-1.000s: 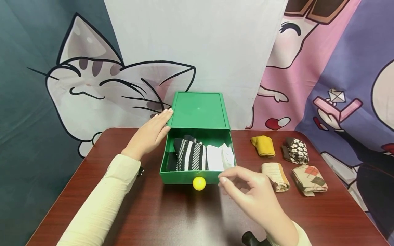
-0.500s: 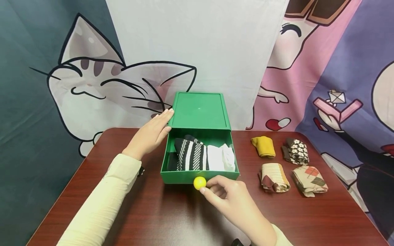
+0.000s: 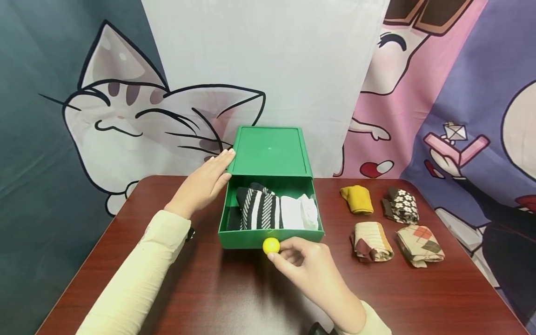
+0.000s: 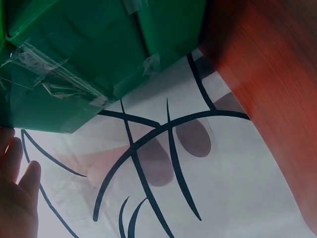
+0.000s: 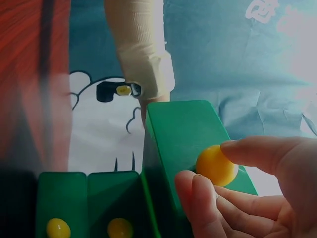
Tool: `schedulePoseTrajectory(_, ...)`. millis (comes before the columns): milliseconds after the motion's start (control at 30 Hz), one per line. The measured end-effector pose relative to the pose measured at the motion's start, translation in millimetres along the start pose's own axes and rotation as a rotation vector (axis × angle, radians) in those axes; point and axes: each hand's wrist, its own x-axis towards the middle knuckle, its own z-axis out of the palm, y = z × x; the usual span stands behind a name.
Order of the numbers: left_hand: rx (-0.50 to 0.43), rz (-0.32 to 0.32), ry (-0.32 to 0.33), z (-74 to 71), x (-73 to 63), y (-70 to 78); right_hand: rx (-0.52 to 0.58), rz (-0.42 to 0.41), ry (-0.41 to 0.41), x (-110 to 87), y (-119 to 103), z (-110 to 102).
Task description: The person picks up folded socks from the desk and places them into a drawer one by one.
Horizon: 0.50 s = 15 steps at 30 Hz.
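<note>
head view: right hand (image 3: 315,266) at the yellow knob (image 3: 271,245)

its thumb and fingers pinch the yellow knob on the front of the open drawer (image 3: 240,240), which holds a striped bundle (image 3: 260,211) and a white bundle (image 3: 292,213). the left hand (image 3: 204,184) lies with straight fingers against the left side of the green cabinet (image 3: 270,150), seemingly bracing it. the step looks like working the drawer by its knob; the next move likely calls for a level slide, cabinet kept steady.
</note>
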Motion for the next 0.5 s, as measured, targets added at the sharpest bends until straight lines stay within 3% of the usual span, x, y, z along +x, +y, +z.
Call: schedulePoseTrajectory(500,-0.036,0.026,0.036,0.0,-0.7,-2.0,-0.015,-0.068,0.133,31.6,13,9)
